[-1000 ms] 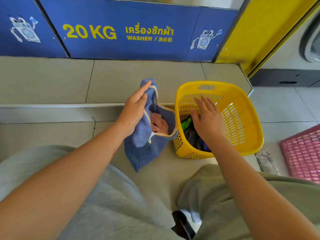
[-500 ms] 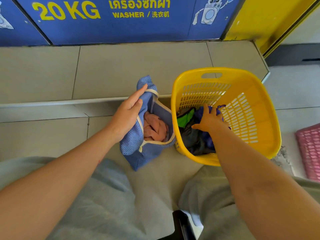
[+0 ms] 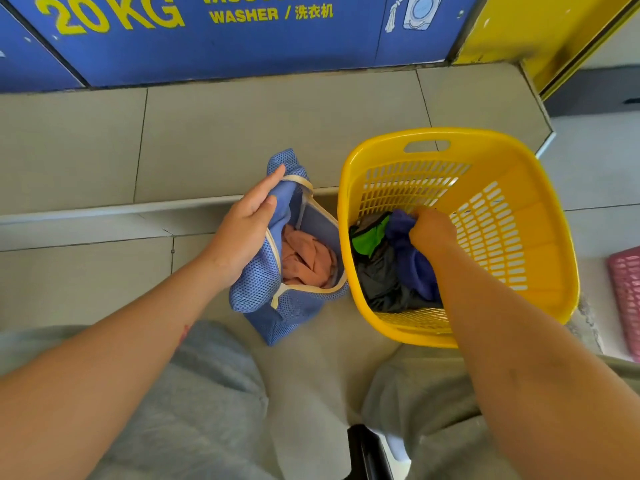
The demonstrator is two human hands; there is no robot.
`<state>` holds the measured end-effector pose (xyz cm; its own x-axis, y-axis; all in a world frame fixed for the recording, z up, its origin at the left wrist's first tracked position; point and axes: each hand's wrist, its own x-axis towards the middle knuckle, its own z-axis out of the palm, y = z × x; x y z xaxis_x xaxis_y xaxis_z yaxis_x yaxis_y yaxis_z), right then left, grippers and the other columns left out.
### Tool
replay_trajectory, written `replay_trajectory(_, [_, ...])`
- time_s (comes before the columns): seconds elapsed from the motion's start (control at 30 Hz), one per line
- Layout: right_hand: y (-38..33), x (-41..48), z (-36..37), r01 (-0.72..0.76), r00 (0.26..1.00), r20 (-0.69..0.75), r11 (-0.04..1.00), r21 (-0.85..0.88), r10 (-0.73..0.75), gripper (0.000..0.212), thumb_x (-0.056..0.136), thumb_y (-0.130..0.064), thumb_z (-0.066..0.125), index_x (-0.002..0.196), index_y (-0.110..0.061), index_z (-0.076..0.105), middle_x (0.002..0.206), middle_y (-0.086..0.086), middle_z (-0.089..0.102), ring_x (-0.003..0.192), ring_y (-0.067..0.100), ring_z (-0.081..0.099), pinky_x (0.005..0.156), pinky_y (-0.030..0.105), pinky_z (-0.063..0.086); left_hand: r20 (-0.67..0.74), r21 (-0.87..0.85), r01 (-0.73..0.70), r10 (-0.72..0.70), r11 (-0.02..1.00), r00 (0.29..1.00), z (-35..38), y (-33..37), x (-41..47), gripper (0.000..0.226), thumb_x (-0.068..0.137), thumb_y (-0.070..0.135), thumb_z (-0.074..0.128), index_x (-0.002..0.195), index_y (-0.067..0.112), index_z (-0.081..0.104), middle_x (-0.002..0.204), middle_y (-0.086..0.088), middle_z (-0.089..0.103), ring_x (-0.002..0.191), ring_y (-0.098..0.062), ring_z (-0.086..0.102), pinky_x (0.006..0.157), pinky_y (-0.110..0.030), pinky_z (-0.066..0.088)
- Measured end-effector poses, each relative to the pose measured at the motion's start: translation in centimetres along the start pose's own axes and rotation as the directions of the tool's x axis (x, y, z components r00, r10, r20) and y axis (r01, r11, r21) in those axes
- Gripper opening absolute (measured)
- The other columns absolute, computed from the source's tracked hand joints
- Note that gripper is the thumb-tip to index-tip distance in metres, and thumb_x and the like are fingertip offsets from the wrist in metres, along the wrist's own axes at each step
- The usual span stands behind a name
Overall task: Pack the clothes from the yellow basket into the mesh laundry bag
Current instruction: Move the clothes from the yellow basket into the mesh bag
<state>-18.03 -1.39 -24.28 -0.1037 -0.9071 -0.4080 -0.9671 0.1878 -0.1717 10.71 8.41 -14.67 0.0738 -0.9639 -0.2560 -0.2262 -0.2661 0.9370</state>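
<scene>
The yellow basket (image 3: 540, 188) stands on the tiled floor at right. Inside it lie a purple-blue garment (image 3: 414, 265), a black garment (image 3: 379, 278) and a green piece (image 3: 369, 239). My right hand (image 3: 431, 228) is down in the basket, its fingers closed on the purple-blue garment. The blue mesh laundry bag (image 3: 266, 296) sits just left of the basket with its cream-edged mouth open. A peach-coloured cloth (image 3: 306, 259) lies inside it. My left hand (image 3: 247, 225) grips the bag's left rim and holds the mouth open.
A tiled step (image 3: 242, 140) runs behind the bag, below a blue washer panel (image 3: 225, 32). A pink basket (image 3: 627, 299) lies at the right edge. My grey-trousered knees (image 3: 194, 410) fill the foreground, with a black object (image 3: 367, 452) between them.
My right hand went from hovering over the basket down into it and closed on the purple-blue garment. The view tilted lower and closer. My left hand stayed on the bag.
</scene>
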Motion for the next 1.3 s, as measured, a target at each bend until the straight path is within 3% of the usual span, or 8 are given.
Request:
replay_trajectory(0.37, [-9.0,-10.9,-9.6,0.457,0.889,-0.277,0.756,0.468,-0.365,0.016,0.083,-0.004,0.059,0.091,-0.018,0.055,0.073,0.003,0.053,0.059,0.014,0.046,0.044,0.010,0.034,-0.084,-0.029,0.000,-0.003,1.000,0.996,-1.0,-0.4,-2.2,0.045,0.103,0.011,0.031,0.145,0.025,0.037,0.148,0.008,0.038,0.131,0.003,0.032,0.106,-0.014,0.022])
replay_trajectory(0.63, [-14.3,-18.7,-13.7,0.654,0.730,-0.074,0.663,0.363,-0.680,0.010,0.083,-0.009,0.063,0.092,-0.009,0.060,0.076,0.007,0.059,0.061,0.023,0.055,0.051,0.031,0.047,-0.059,-0.074,-0.020,0.016,0.997,0.998,-2.3,-0.4,-3.3,0.045,0.102,0.011,0.034,0.145,0.022,0.038,0.151,0.002,0.038,0.138,-0.006,0.034,0.116,-0.027,0.025])
replay_trajectory(0.73, [-16.1,-17.4,-9.2,0.622,0.768,0.044,0.760,0.189,-0.639,0.009,0.083,-0.012,0.062,0.088,-0.013,0.055,0.078,0.008,0.059,0.075,0.028,0.053,0.057,0.030,0.037,-0.089,-0.127,0.013,-0.025,0.992,0.996,-2.7,-0.2,-3.6,0.045,0.102,0.010,0.033,0.145,0.022,0.038,0.151,0.002,0.038,0.139,-0.008,0.034,0.118,-0.030,0.023])
replay_trajectory(0.87, [-16.7,-16.7,-5.5,0.599,0.762,0.223,0.793,0.115,-0.608,0.051,0.085,-0.022,0.066,0.132,-0.008,0.050,0.120,0.012,0.061,0.107,0.029,0.058,0.087,0.037,0.046,-0.116,-0.118,0.009,-0.023,0.993,0.993,-3.0,-0.1,-3.9,0.046,0.102,0.009,0.030,0.146,0.021,0.036,0.152,0.004,0.034,0.140,-0.007,0.030,0.116,-0.024,0.021])
replay_trajectory(1.03, [-14.3,-15.2,-8.0,0.590,0.804,-0.231,0.786,0.184,-0.549,0.054,0.084,-0.031,0.067,0.134,-0.022,0.049,0.131,0.006,0.057,0.124,0.029,0.049,0.102,0.042,0.041,-0.086,-0.103,0.018,-0.027,0.995,0.996,-3.1,-0.6,-3.5,0.046,0.102,0.008,0.029,0.146,0.021,0.035,0.154,0.003,0.032,0.140,-0.006,0.027,0.110,-0.016,0.020])
replay_trajectory(1.13, [-11.3,-13.2,-8.5,0.387,0.921,-0.118,0.909,0.157,-0.371,0.094,0.077,-0.051,0.072,0.150,-0.024,0.021,0.152,0.006,0.034,0.138,0.032,0.033,0.109,0.048,0.033,-0.097,-0.104,0.024,-0.034,0.994,0.995,-3.0,-0.7,-3.3,0.046,0.102,0.009,0.029,0.146,0.022,0.035,0.154,0.004,0.032,0.139,-0.004,0.028,0.107,-0.015,0.020])
replay_trajectory(1.23, [-9.4,-12.9,-7.0,0.240,0.947,0.143,0.930,0.277,-0.287,0.084,0.076,-0.061,0.067,0.138,-0.011,0.039,0.127,0.010,0.058,0.116,0.031,0.056,0.089,0.038,0.045,-0.098,-0.106,0.017,-0.028,0.994,0.995,-2.8,-0.5,-3.1,0.045,0.103,0.010,0.029,0.146,0.022,0.035,0.154,0.005,0.031,0.139,-0.003,0.027,0.107,-0.015,0.020])
replay_trajectory(1.3, [-8.9,-13.5,-6.3,0.304,0.944,0.075,0.933,0.191,-0.323,0.062,0.080,-0.065,0.059,0.108,-0.010,0.053,0.096,0.008,0.065,0.088,0.030,0.060,0.073,0.036,0.044,-0.097,-0.100,0.009,-0.019,0.995,0.995,-2.6,-0.5,-3.1,0.045,0.103,0.010,0.029,0.146,0.021,0.035,0.154,0.005,0.032,0.139,-0.004,0.027,0.108,-0.015,0.020])
